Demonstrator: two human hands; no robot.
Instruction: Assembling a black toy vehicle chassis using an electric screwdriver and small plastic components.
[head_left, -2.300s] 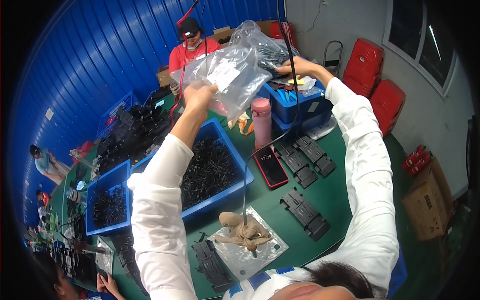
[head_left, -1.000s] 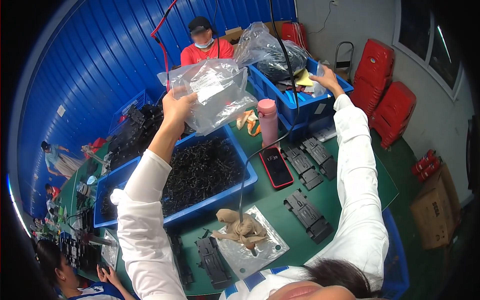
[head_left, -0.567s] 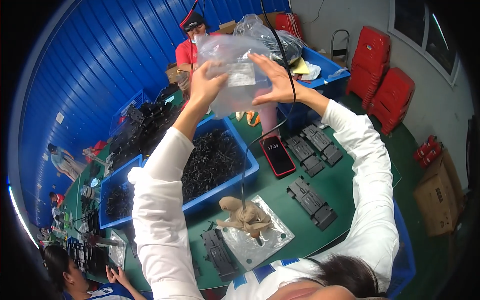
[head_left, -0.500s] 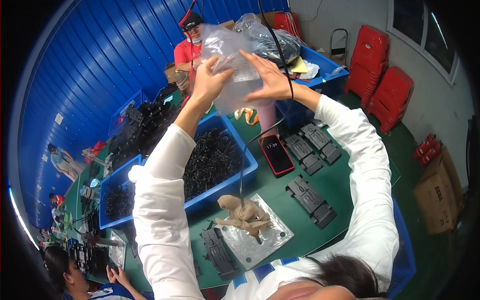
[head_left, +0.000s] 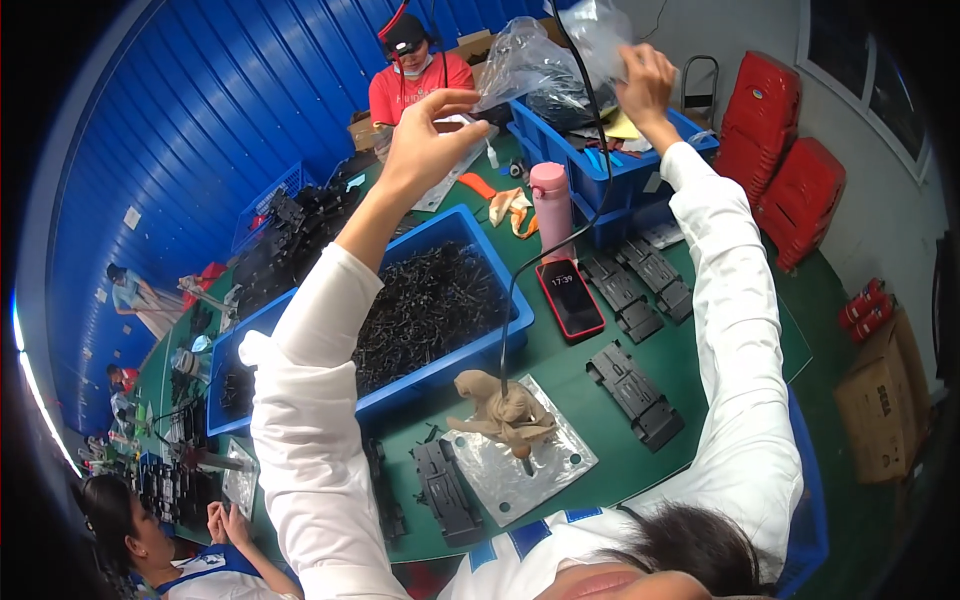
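My right hand (head_left: 647,85) is raised at the far right, above the blue bin (head_left: 640,180), its fingers closed on a clear plastic bag (head_left: 598,40). My left hand (head_left: 432,140) is held up over the far end of a blue tray (head_left: 500,345) full of small black parts (head_left: 425,315). Its fingers and thumb are apart, and I see nothing gripped between them. Near my body, a beige cloth-wrapped tool (head_left: 505,412) hangs on a black cord over a metal plate (head_left: 560,465). Black plastic housings (head_left: 635,395) lie on both sides of the plate.
A pink bottle (head_left: 551,205) and a red-edged phone (head_left: 570,300) stand and lie mid-table. The black cord (head_left: 596,110) crosses the space between my arms. One co-worker (head_left: 420,80) is across the table, another (head_left: 150,540) at lower left. Red stacked chairs (head_left: 765,120) stand right.
My hands have moved apart. The right hand has carried the clear bag up and to the right, over the blue bin; the left has come off the bag and opened.
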